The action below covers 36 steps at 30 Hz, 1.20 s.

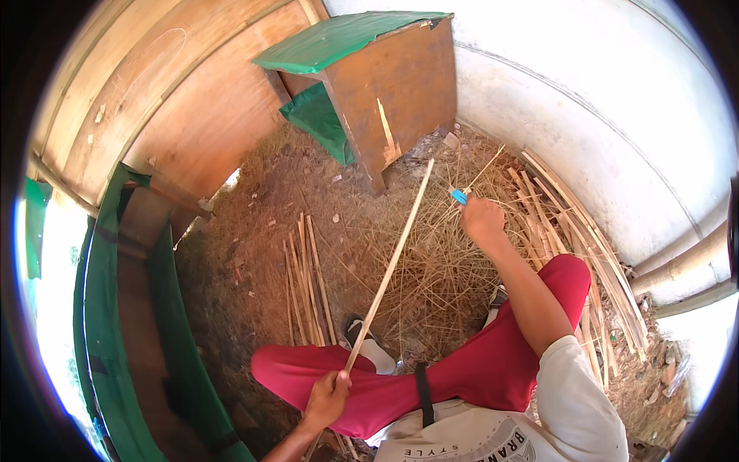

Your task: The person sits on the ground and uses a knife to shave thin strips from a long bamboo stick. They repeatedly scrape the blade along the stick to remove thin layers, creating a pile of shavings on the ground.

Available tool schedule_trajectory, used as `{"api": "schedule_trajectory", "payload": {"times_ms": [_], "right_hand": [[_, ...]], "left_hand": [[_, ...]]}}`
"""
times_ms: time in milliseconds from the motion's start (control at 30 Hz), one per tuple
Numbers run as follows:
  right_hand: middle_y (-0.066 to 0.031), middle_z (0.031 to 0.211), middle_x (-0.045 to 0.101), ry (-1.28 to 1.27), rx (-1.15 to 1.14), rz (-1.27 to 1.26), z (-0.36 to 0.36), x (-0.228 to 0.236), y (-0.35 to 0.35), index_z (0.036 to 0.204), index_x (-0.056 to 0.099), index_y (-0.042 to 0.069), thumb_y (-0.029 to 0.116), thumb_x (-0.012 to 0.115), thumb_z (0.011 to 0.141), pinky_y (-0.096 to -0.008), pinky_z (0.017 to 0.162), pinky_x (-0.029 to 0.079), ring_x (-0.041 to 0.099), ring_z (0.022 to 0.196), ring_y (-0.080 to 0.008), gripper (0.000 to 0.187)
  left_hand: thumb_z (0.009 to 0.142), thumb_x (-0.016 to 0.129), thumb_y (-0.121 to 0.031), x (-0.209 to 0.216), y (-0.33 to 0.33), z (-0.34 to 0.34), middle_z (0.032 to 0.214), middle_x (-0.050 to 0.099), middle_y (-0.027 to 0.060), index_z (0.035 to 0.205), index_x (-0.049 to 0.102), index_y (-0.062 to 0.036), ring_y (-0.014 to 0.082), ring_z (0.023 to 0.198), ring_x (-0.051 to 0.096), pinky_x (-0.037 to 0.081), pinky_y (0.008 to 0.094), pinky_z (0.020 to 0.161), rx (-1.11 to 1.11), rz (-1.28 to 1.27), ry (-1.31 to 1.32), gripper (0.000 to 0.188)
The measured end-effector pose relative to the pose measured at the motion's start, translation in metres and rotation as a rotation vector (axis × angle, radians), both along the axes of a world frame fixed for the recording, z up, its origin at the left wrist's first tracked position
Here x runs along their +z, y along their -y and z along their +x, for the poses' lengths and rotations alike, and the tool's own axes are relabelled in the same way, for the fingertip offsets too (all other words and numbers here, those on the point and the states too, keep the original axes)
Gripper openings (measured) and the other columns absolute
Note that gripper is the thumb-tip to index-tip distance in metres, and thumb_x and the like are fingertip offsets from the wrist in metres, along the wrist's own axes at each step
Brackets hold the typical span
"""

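Note:
My left hand (327,400) is closed round the lower end of a long pale bamboo strip (396,254). The strip slants up and away from my left knee, its far end reaching just short of the wooden cabinet. Held out ahead on the right, my right hand (483,222) grips a blue-handled cutter knife (459,197); its blade is too small to make out well. Knife and strip are apart, with a small gap between them. Below both lies a loose heap of thin bamboo shavings (431,269).
Several bamboo strips (306,285) lie by my left knee, and a larger stack (585,231) lies along the white wall (570,92). A wooden cabinet with a green top (400,77) stands ahead. At left is a green-covered wooden bench (173,331).

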State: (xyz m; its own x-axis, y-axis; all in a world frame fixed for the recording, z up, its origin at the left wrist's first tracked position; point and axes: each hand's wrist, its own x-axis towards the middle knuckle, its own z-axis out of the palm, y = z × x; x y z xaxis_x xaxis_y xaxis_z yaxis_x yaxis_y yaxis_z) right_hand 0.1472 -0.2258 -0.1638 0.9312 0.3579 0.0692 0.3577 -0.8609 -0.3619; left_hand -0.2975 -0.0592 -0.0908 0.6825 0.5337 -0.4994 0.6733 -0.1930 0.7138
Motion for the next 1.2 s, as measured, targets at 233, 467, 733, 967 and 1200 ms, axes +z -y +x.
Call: {"api": "schedule_trajectory", "payload": {"times_ms": [233, 467, 733, 967, 1200], "right_hand": [[-0.0193, 0.081, 0.067, 0.032, 0.278, 0.031, -0.032, 0.013, 0.003, 0.100, 0.063, -0.001, 0.019, 0.065, 0.091, -0.0491, 0.066, 0.055, 0.070, 0.079, -0.0363, 0.022], [-0.0146, 0.057, 0.058, -0.038, 0.392, 0.248, -0.066, 0.034, -0.016, 0.099, 0.061, -0.004, 0.026, 0.054, 0.100, -0.0469, 0.046, 0.049, 0.062, 0.050, -0.0331, 0.031], [-0.0096, 0.046, 0.054, -0.108, 0.668, 0.384, -0.111, 0.036, -0.025, 0.100, 0.073, 0.000, 0.041, 0.054, 0.100, -0.0391, 0.039, 0.044, 0.054, 0.038, -0.0249, 0.046], [-0.0132, 0.052, 0.061, -0.069, 0.674, 0.299, -0.113, 0.046, -0.027, 0.101, 0.076, 0.004, 0.047, 0.056, 0.097, -0.0408, 0.042, 0.047, 0.061, 0.044, -0.0285, 0.047], [-0.0151, 0.059, 0.065, 0.096, 0.689, 0.285, -0.111, 0.032, -0.032, 0.098, 0.076, 0.007, 0.050, 0.058, 0.094, -0.0420, 0.040, 0.045, 0.061, 0.045, -0.0302, 0.047]], "left_hand": [[0.098, 0.063, -0.032, -0.012, 0.002, 0.057, 0.064, 0.057, 0.0136, 0.091, 0.063, 0.0035, 0.0178, 0.059, 0.055, 0.045, 0.0369, 0.057, -0.059, 0.336, 0.163, 0.036], [0.100, 0.061, -0.033, -0.027, -0.008, 0.074, 0.065, 0.060, 0.0140, 0.087, 0.065, 0.0046, 0.0176, 0.059, 0.055, 0.045, 0.0369, 0.056, -0.009, 0.337, 0.246, 0.040], [0.106, 0.043, -0.042, -0.022, -0.007, 0.102, 0.054, 0.043, -0.0009, 0.080, 0.063, 0.0014, 0.0077, 0.049, 0.040, 0.034, 0.0281, 0.047, 0.142, -0.040, 0.193, 0.055], [0.106, 0.041, -0.039, -0.019, 0.004, 0.115, 0.053, 0.036, -0.0019, 0.071, 0.050, -0.0064, 0.0085, 0.043, 0.032, 0.025, 0.0284, 0.039, 0.246, -0.383, 0.121, 0.048], [0.105, 0.040, -0.039, -0.012, 0.011, 0.112, 0.053, 0.035, -0.0018, 0.070, 0.045, -0.0087, 0.0096, 0.040, 0.029, 0.024, 0.0290, 0.039, 0.250, -0.364, 0.084, 0.046]]}}
